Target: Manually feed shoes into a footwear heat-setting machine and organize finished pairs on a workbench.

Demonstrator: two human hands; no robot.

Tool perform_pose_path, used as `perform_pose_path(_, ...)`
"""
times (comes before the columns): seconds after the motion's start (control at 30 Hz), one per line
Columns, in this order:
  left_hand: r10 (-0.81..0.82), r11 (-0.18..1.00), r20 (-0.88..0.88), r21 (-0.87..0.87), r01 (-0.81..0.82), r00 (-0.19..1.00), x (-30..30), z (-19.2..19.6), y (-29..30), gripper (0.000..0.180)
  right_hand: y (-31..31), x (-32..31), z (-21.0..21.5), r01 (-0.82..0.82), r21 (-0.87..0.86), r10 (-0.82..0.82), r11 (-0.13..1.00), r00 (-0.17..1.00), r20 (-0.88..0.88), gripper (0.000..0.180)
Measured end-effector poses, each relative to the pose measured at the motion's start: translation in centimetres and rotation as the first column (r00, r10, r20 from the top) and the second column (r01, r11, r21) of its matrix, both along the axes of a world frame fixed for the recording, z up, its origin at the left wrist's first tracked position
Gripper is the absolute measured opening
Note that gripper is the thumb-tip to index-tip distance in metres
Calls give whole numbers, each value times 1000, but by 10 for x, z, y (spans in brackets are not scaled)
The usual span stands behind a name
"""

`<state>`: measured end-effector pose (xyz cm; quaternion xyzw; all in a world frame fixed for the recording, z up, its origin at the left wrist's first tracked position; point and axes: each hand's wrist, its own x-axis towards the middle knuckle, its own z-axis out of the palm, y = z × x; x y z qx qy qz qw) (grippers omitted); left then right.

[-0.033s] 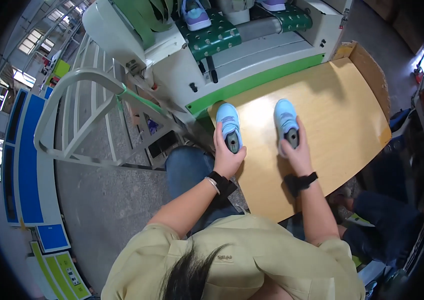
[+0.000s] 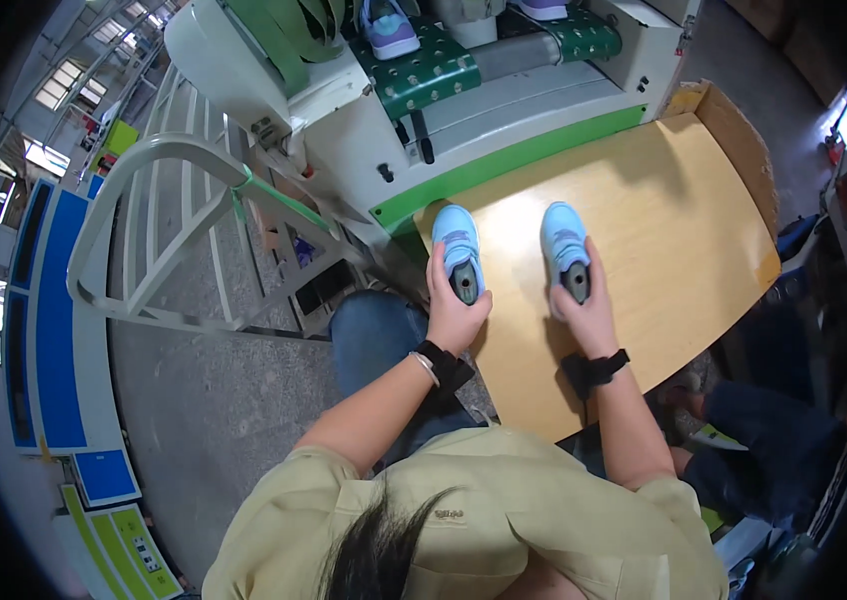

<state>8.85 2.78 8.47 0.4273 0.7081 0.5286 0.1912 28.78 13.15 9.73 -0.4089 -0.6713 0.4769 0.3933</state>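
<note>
Two light blue sneakers stand on a wooden tabletop [image 2: 664,250], toes pointing away from me. My left hand [image 2: 455,315] wraps round the heel of the left sneaker [image 2: 456,232], thumb on its right side. My right hand [image 2: 589,312] is closed round the heel of the right sneaker [image 2: 564,235], thumb on its left side. A dark shoe last with a small round hole fills each opening: the left last [image 2: 465,284] and the right last [image 2: 576,281]. Bare tabletop lies between the two sneakers.
Beyond the tabletop stands a white and green machine with a perforated green conveyor belt [image 2: 431,78], bearing a purple and blue sneaker [image 2: 390,36]. A cardboard edge [image 2: 739,150] borders the right side. At left is a grey metal rack [image 2: 159,230]; another person's leg [image 2: 759,440] is at right.
My right hand has shifted slightly left with the right sneaker, bringing it a little nearer the left one. My left hand and its sneaker stay in place.
</note>
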Motion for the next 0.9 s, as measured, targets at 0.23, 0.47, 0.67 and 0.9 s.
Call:
perform_pose_path(0.23, -10, 1000, -47, -12, 10, 999, 25, 5, -19, 90, -36, -4, -4, 13, 78, -22, 997, 993, 115, 91)
perform_pose_path(0.47, -213, 956, 631, 291, 26, 746, 6, 96, 23, 81, -42, -1, -18, 62, 115, -73, 991, 993, 98, 91)
perform_pose_path(0.67, 203, 864, -133, 490, -114, 970, -23, 205, 111, 87, -40, -4, -5, 90, 142, -108, 986, 986, 124, 91)
perform_pose_path(0.9, 421, 894, -121, 223, -389, 899, -85, 196, 200, 99, -44, -8, -3, 76, 134, -100, 988, 979, 180, 95)
